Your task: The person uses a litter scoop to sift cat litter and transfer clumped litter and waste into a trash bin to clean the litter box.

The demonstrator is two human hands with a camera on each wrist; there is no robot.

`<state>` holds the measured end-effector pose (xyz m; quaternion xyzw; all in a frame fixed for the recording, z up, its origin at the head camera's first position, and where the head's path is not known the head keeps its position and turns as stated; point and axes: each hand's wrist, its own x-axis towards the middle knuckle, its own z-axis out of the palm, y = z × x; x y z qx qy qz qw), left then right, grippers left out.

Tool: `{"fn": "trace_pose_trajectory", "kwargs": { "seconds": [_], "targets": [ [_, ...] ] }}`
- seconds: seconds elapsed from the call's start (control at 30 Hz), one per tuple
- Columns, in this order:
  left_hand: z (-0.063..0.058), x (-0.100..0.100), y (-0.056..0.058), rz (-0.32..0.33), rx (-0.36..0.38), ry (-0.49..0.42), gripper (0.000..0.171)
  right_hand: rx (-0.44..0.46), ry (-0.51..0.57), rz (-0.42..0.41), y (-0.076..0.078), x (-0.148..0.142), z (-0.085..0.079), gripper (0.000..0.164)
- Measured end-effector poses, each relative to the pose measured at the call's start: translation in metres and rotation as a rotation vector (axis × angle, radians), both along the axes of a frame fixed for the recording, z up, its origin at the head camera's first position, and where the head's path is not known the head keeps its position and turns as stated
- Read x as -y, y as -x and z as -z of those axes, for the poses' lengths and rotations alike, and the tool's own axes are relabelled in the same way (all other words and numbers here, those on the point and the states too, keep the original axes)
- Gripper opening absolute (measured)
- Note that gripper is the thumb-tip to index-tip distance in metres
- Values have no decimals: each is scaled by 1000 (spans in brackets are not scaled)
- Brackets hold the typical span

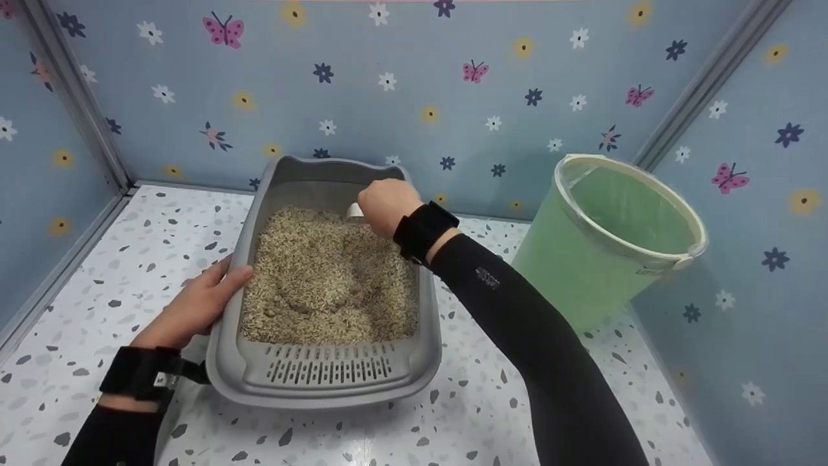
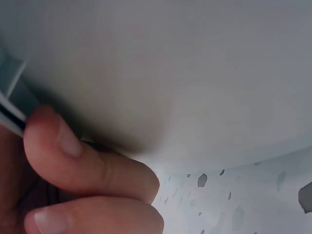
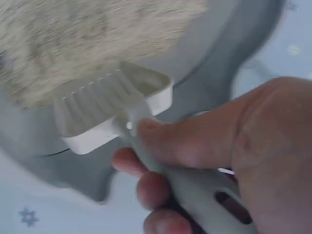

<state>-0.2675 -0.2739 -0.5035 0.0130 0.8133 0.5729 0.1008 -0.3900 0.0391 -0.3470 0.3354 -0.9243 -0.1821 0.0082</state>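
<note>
A grey litter box stands on the floor, with tan pellet litter spread inside and a slotted ledge at its near end. My left hand holds the box's left side, thumb over the rim and fingers curled beneath it, as the left wrist view also shows. Near the box's far end, my right hand grips the handle of a pale slotted litter scoop. In the right wrist view the scoop's head is at the litter's far edge, close to the box's back wall. From the head view my hand hides most of the scoop.
To the right stands a light green bin with a cream rim and a clear liner. Blue wall panels with flowers and butterflies enclose the back and both sides. The floor is white with grey speckles.
</note>
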Motion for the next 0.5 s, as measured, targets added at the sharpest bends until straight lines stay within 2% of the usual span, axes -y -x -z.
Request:
{"fn": "trace_pose_trajectory", "kwargs": {
  "seconds": [0.13, 0.23, 0.37, 0.5],
  "targets": [
    [0, -1, 0, -1, 2, 0, 89, 8, -8, 19, 5, -7, 12, 35],
    [0, -1, 1, -3, 3, 6, 88, 37, -20, 27, 4, -8, 14, 40],
    [1, 0, 2, -2, 5, 9, 87, 88, -35, 28, -2, -7, 10, 45],
    [2, 0, 3, 1, 8, 10, 86, 184, -56, 34, -13, 0, 1, 45]
  ]
}}
